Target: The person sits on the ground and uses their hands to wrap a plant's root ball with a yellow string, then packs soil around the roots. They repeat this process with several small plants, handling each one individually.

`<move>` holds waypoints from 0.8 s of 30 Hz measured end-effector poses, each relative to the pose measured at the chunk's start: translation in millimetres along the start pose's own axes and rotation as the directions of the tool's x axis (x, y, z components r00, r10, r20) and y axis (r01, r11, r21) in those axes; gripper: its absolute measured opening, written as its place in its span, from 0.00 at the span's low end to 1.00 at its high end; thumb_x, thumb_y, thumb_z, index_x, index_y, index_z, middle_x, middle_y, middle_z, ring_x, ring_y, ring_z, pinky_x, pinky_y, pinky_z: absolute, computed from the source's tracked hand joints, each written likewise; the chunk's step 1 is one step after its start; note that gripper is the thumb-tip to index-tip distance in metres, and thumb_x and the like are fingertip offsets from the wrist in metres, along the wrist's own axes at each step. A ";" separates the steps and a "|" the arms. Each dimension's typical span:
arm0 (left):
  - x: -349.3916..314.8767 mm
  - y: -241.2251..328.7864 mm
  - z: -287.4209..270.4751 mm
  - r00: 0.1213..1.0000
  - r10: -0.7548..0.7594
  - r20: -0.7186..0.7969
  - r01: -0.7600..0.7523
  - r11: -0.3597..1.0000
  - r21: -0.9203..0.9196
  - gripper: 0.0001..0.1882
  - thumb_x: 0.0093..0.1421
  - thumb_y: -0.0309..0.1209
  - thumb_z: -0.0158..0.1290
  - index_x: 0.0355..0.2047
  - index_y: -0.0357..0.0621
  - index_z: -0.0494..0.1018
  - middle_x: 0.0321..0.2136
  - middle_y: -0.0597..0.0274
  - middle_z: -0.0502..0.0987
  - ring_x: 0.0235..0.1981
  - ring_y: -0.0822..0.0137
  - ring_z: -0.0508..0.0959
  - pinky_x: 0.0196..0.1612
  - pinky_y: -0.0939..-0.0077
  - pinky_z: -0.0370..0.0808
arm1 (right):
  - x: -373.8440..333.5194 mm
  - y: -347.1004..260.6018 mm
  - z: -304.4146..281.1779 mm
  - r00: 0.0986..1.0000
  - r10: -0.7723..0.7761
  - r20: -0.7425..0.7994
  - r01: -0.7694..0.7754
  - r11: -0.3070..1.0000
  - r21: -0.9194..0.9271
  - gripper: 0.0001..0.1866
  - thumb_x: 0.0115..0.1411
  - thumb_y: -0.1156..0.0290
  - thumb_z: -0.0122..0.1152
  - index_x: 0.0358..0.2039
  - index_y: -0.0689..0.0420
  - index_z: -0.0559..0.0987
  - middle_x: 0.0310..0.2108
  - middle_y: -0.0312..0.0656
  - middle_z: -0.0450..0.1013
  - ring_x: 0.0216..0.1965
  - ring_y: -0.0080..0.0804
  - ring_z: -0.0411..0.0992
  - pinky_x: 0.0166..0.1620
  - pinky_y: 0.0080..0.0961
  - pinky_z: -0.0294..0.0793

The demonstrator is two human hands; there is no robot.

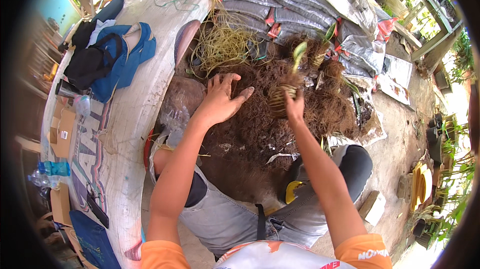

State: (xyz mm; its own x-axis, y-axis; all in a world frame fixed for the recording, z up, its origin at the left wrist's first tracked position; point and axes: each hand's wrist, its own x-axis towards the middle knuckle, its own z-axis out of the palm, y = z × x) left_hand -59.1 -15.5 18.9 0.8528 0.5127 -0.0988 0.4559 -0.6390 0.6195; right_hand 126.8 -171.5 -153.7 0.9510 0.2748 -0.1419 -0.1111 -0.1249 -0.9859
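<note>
A plant ball, brown fibre bound round with pale string, is gripped from its right side by my right hand. One upright green-and-yellow leaf rises from its top. My left hand hovers at the left side of a wide heap of brown fibre, fingers spread and nothing in them. Beyond that hand lies a loose tangle of pale yellow-green string. Another string-wrapped plant ball with a leaf stands behind the held one, partly hidden among fibre.
Stacked grey plastic sacks fill the far side. Along the left, a long whitish board carries blue and black clothing, a phone and a blue-topped bottle. A clear plastic bag lies beside it. Potted plants line the right.
</note>
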 end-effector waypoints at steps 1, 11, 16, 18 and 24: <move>-1.7 1.0 -5.0 0.999 -0.032 0.014 0.032 0.999 -0.021 0.30 0.55 0.52 0.52 0.52 0.51 0.60 0.50 0.45 0.61 0.57 0.43 0.57 0.59 0.52 0.53 | 9.1 3.8 -5.7 0.995 -0.056 -0.085 0.052 0.998 -0.043 0.31 0.55 0.62 0.60 0.54 0.65 0.63 0.49 0.53 0.68 0.47 0.44 0.69 0.53 0.37 0.67; -29.4 26.9 -35.2 0.968 0.247 -0.033 -0.242 0.964 0.106 0.25 0.52 0.42 0.57 0.48 0.45 0.66 0.51 0.52 0.66 0.58 0.47 0.59 0.60 0.56 0.54 | 169.2 51.6 -68.9 0.821 -0.280 -0.498 -0.109 0.778 -0.618 0.43 0.50 0.42 0.58 0.55 0.63 0.62 0.52 0.61 0.61 0.53 0.57 0.61 0.54 0.45 0.63; -17.3 22.8 -46.2 0.996 0.089 -0.021 -0.083 0.973 0.215 0.27 0.45 0.39 0.61 0.46 0.46 0.70 0.50 0.53 0.67 0.57 0.46 0.60 0.59 0.55 0.55 | 256.0 58.6 -67.8 0.743 -0.474 -0.472 0.058 0.749 -0.660 0.38 0.48 0.44 0.62 0.51 0.61 0.66 0.49 0.61 0.63 0.49 0.60 0.64 0.50 0.47 0.65; -11.6 22.5 -47.7 0.999 0.021 0.030 -0.026 0.982 0.189 0.28 0.44 0.41 0.61 0.46 0.46 0.70 0.50 0.54 0.68 0.57 0.45 0.60 0.59 0.53 0.55 | 276.0 59.2 -56.3 0.729 -0.476 -0.492 0.041 0.748 -0.663 0.37 0.48 0.44 0.61 0.49 0.61 0.68 0.46 0.61 0.64 0.47 0.60 0.65 0.49 0.48 0.65; 4.8 28.5 -45.9 0.971 -0.080 0.225 0.032 0.977 0.211 0.30 0.42 0.50 0.62 0.43 0.47 0.72 0.51 0.53 0.68 0.58 0.38 0.58 0.58 0.46 0.54 | 315.3 135.5 -20.7 0.842 -0.246 -0.481 -0.222 0.654 -0.723 0.44 0.52 0.37 0.52 0.59 0.55 0.55 0.59 0.51 0.52 0.60 0.50 0.50 0.52 0.58 0.59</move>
State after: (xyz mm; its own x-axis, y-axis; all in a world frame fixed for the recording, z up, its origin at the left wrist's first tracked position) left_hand -53.7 -4.9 71.8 0.8490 0.4198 -0.3208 0.5260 -0.7290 0.4380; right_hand 417.5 -121.5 -330.2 0.9664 -0.1964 0.1655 -0.0752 -0.8325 -0.5489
